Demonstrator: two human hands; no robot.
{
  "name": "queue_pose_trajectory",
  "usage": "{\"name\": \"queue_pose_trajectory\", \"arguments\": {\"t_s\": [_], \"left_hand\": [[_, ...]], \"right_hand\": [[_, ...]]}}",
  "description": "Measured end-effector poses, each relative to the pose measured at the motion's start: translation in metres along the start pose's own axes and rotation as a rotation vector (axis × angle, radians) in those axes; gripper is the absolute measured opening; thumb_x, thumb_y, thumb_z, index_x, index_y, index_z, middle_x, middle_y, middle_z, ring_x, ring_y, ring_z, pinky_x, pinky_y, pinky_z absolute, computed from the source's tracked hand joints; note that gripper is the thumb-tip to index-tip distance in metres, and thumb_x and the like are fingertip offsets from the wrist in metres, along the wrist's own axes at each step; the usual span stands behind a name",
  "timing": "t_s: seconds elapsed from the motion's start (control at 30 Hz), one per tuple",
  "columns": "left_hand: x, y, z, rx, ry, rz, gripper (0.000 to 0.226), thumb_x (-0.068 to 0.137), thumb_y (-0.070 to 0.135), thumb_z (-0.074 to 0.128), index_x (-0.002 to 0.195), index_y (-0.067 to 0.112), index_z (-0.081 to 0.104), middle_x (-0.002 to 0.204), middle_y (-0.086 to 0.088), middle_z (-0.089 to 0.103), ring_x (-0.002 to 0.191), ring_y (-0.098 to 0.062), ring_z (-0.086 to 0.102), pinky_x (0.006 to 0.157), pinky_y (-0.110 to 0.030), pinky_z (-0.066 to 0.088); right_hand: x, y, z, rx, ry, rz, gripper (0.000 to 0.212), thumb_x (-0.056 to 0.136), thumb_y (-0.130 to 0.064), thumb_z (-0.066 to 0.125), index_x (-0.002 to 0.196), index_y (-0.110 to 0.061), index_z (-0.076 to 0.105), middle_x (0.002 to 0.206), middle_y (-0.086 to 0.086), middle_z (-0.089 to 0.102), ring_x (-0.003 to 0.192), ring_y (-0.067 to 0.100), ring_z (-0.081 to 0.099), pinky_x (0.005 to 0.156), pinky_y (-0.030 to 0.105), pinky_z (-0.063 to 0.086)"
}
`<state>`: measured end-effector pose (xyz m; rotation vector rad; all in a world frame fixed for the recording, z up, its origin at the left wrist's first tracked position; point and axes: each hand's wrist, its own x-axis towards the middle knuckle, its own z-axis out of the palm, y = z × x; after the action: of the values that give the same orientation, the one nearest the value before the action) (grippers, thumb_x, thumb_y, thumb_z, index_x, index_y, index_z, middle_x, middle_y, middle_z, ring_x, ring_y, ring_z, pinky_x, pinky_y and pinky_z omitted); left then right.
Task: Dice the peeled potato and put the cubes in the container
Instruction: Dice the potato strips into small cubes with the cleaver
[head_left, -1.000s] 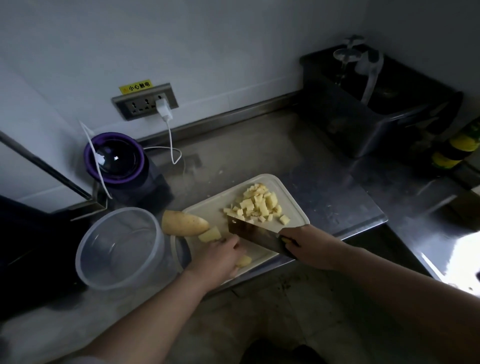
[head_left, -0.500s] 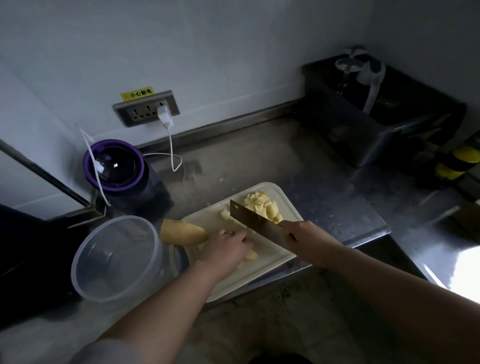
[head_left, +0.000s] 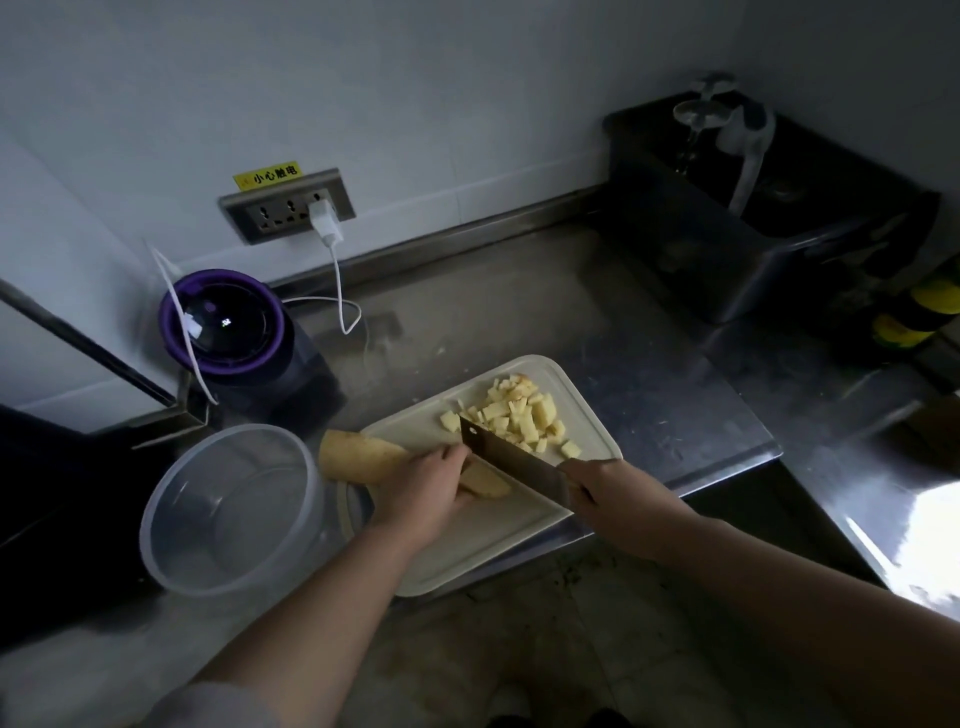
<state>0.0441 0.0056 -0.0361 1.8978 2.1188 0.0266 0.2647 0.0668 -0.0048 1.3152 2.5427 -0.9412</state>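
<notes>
A white cutting board (head_left: 493, 540) lies at the middle of the frame on a steel bench (head_left: 597, 332), its near corner reaching over the bench's front edge. The left hand (head_left: 426, 493) is curled over a pale potato piece (head_left: 485, 480) near the board's middle, fingers bent and pressing it down to the board. A larger potato piece (head_left: 358, 457) lies just left of that hand, across the board's left edge.

The right hand (head_left: 618, 499) is wrapped round the handle of a cleaver (head_left: 514, 467). The blade runs diagonally toward the upper left, its tip near the left fingertips, with the held piece on its left side. Whether the edge is already in the potato cannot be told.

A pile of yellow potato cubes (head_left: 519, 415) sits on the upper right part of the board, just past the blade, with one cube a little apart at the board's right edge.

The clear round container (head_left: 249, 427) stands at the lower left of the frame, just beside the board's left end and apart from the cubes.

Above the container stands a dark appliance with a purple rim (head_left: 223, 322). On the wall at the upper left, a white charger (head_left: 324, 223) is plugged into a socket strip (head_left: 285, 205), its cord hanging down to the bench. A dark steel sink (head_left: 779, 208) fills the upper right.
</notes>
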Motion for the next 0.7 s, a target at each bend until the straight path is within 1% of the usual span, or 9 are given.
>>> {"name": "queue_pose_trajectory", "arguments": {"t_s": [0.13, 0.2, 0.27, 0.37, 0.53, 0.7], "left_hand": [[-0.005, -0.001, 0.009, -0.001, 0.036, -0.043, 0.036, 0.091, 0.029, 0.061, 0.124, 0.023, 0.048, 0.123, 0.003, 0.059, 0.108, -0.014, 0.058, 0.086, -0.030, 0.052], [-0.006, -0.001, 0.013, 0.002, 0.048, -0.043, 0.035, 0.091, 0.027, 0.061, 0.124, 0.021, 0.049, 0.123, 0.003, 0.058, 0.109, -0.014, 0.058, 0.088, -0.028, 0.050], [-0.006, -0.001, 0.015, 0.014, 0.067, -0.042, 0.034, 0.091, 0.026, 0.061, 0.124, 0.020, 0.051, 0.122, 0.002, 0.059, 0.109, -0.015, 0.059, 0.089, -0.029, 0.050], [-0.004, 0.000, 0.020, 0.048, 0.064, -0.032, 0.032, 0.092, 0.023, 0.060, 0.123, 0.018, 0.052, 0.118, -0.002, 0.062, 0.107, -0.019, 0.059, 0.088, -0.035, 0.052], [-0.004, 0.003, 0.026, 0.112, 0.072, -0.037, 0.033, 0.092, 0.017, 0.059, 0.124, 0.017, 0.050, 0.113, -0.003, 0.064, 0.103, -0.019, 0.061, 0.084, -0.030, 0.053], [-0.004, 0.006, 0.024, 0.121, 0.100, -0.040, 0.031, 0.091, 0.019, 0.061, 0.121, 0.019, 0.053, 0.111, -0.001, 0.064, 0.102, -0.018, 0.060, 0.082, -0.027, 0.051]], "right_hand": [[-0.004, -0.010, 0.008, -0.014, -0.021, -0.019, 0.019, 0.102, -0.019, 0.042, 0.114, -0.023, 0.055, 0.097, -0.003, 0.062, 0.087, 0.012, 0.064, 0.077, 0.032, 0.058], [-0.006, -0.014, 0.011, -0.008, -0.009, -0.031, 0.017, 0.102, -0.016, 0.042, 0.111, -0.023, 0.055, 0.094, -0.004, 0.060, 0.085, 0.012, 0.063, 0.075, 0.030, 0.057], [-0.006, -0.017, 0.011, -0.011, -0.002, -0.038, 0.017, 0.102, -0.015, 0.042, 0.110, -0.020, 0.056, 0.090, -0.004, 0.058, 0.082, 0.011, 0.061, 0.071, 0.028, 0.054], [-0.006, -0.018, 0.009, -0.023, -0.005, -0.041, 0.017, 0.103, -0.016, 0.041, 0.111, -0.020, 0.055, 0.091, -0.003, 0.058, 0.081, 0.010, 0.060, 0.072, 0.028, 0.054], [-0.006, -0.019, 0.009, -0.029, -0.011, -0.052, 0.021, 0.103, -0.015, 0.040, 0.117, -0.019, 0.056, 0.096, -0.001, 0.060, 0.085, 0.012, 0.063, 0.075, 0.031, 0.057], [-0.003, -0.019, 0.011, -0.031, -0.013, -0.058, 0.027, 0.103, -0.017, 0.042, 0.127, -0.019, 0.054, 0.107, 0.000, 0.063, 0.093, 0.014, 0.066, 0.081, 0.032, 0.058]]}}
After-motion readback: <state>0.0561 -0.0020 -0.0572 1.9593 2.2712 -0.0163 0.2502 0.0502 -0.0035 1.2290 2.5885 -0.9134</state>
